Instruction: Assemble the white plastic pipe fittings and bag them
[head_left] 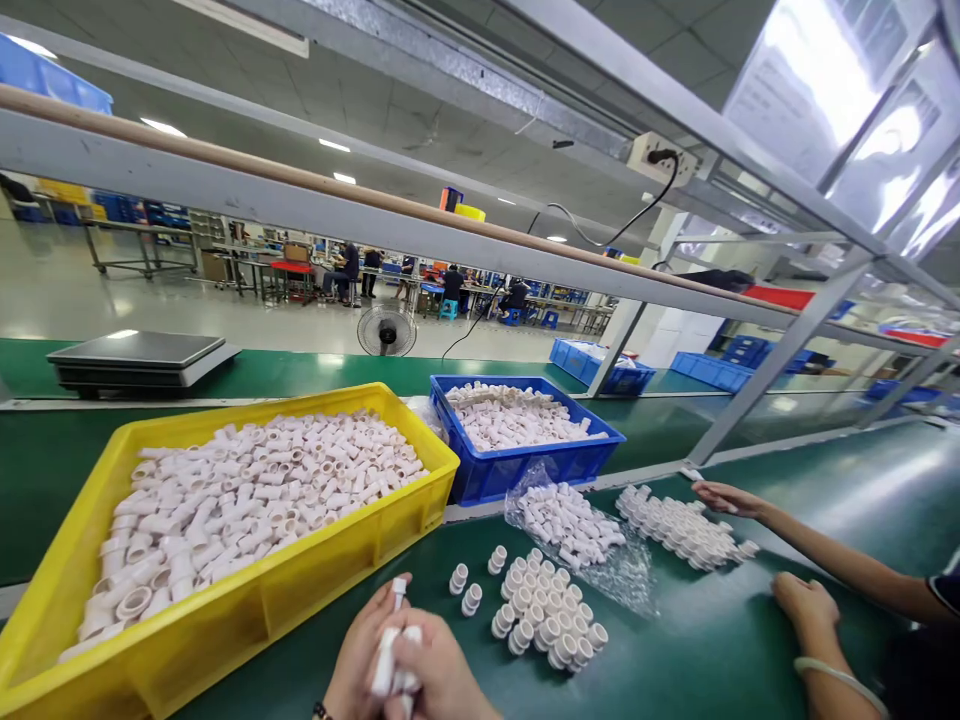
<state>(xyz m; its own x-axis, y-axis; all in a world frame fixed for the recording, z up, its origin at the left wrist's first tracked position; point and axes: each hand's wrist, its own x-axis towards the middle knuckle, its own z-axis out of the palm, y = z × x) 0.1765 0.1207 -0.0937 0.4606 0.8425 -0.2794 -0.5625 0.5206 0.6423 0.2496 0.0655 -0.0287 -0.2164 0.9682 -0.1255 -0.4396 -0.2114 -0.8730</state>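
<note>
My left hand (355, 655) and my right hand (442, 668) are together at the bottom of the head view, both closed around several small white plastic fittings (385, 662). One fitting pokes up from the left fingertips; the wrists are partly cut off by the frame. To the right of my hands, a cluster of white pipe fittings (551, 612) stands upright on the green table, with a few single ones (471, 599) beside it. Behind that cluster, more white fittings (568, 522) lie loose on a clear plastic bag (626, 578).
A yellow crate (300, 612) heaped with white elbow fittings fills the left. Behind stands a blue crate (536, 470) of smaller pieces. At right, a co-worker's hands (726, 497) are near another fitting group (682, 530). A scale (142, 360) and metal frame posts (780, 350) border the table.
</note>
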